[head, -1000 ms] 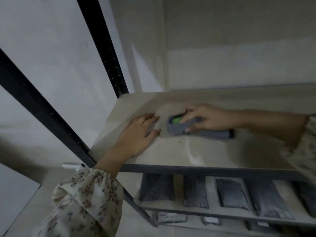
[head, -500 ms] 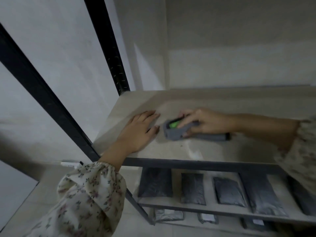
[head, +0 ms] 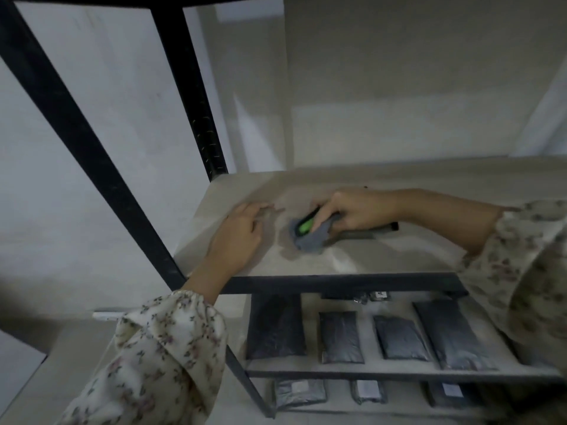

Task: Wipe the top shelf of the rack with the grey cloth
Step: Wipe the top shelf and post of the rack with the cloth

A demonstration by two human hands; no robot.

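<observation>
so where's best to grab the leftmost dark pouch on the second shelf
Probably its near short edge, coming from the front: the leftmost dark pouch lies flat, front to back, and its far end sits under the front rail of the top shelf, hindering a top-down grip.

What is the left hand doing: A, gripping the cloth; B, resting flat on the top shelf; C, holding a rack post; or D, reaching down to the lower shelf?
B: the left hand lies with fingers straight on the top shelf, beside the cloth, which the right hand grips.
</observation>
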